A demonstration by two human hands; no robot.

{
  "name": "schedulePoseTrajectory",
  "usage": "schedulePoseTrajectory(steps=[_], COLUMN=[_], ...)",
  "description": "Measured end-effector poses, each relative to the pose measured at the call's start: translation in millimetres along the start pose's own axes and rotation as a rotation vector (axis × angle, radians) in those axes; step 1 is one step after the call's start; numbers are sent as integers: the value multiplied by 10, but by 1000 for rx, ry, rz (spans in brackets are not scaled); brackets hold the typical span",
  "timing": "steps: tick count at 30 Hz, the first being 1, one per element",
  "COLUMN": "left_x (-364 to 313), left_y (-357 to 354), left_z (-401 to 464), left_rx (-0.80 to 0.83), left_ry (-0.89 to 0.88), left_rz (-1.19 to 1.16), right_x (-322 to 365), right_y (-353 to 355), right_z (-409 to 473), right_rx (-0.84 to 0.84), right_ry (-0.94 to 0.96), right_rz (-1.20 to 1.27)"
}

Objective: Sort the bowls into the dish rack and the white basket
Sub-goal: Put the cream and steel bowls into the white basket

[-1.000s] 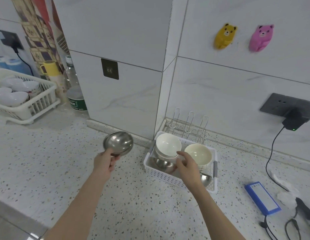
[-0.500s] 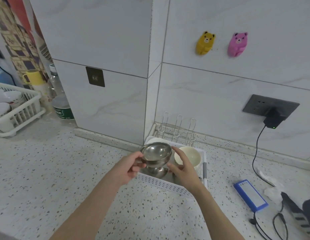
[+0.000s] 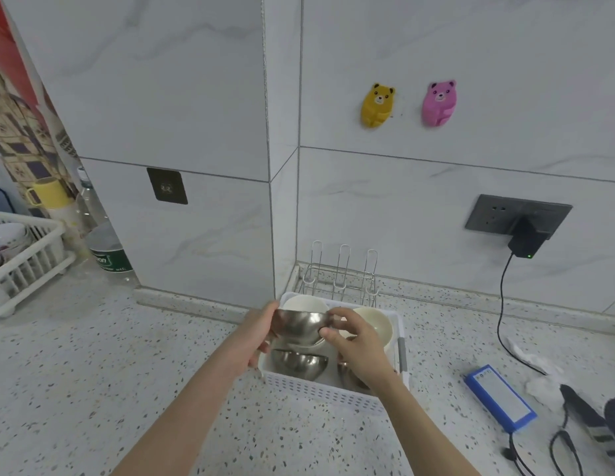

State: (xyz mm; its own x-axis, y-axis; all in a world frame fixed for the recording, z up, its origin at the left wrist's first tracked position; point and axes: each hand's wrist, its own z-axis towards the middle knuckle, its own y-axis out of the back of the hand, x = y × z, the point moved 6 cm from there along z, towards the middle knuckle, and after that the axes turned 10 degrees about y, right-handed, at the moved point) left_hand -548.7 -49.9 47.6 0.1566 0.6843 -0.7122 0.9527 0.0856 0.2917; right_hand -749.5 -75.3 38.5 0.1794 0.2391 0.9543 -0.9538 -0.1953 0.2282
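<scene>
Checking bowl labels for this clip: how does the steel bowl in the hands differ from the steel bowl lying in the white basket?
The held steel bowl is gripped by the left hand and right hand above the white basket; the basket's steel bowl rests inside, untouched. The held one sits higher, before a white bowl. Both are shiny metal, similarly shaped.

Bowls (image 3: 299, 364) crowd the white basket (image 3: 320, 391); countertop (image 3: 93, 372) leftward seems open.

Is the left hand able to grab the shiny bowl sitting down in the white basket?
Probably not right away. The left hand is busy holding another steel bowl with the right hand, directly above the steel bowl in the basket. Free, it looks close enough.
</scene>
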Motion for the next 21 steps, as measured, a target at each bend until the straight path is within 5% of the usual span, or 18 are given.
schedulePoseTrajectory(steps=[7,14,21], left_x=[-203,-255,-273], left_y=[-100,-133,-65], left_z=[74,178,356], left_rx=[-53,-76,-115], left_ry=[-129,-109,-85], left_rz=[63,159,223], right_x=[-149,-284,-316], right_y=[-12,-57,-19], right_z=[-4,-3,114], right_rx=[-71,-109,-115], right_ry=[-149,-307,-356], right_rz=[44,236,144])
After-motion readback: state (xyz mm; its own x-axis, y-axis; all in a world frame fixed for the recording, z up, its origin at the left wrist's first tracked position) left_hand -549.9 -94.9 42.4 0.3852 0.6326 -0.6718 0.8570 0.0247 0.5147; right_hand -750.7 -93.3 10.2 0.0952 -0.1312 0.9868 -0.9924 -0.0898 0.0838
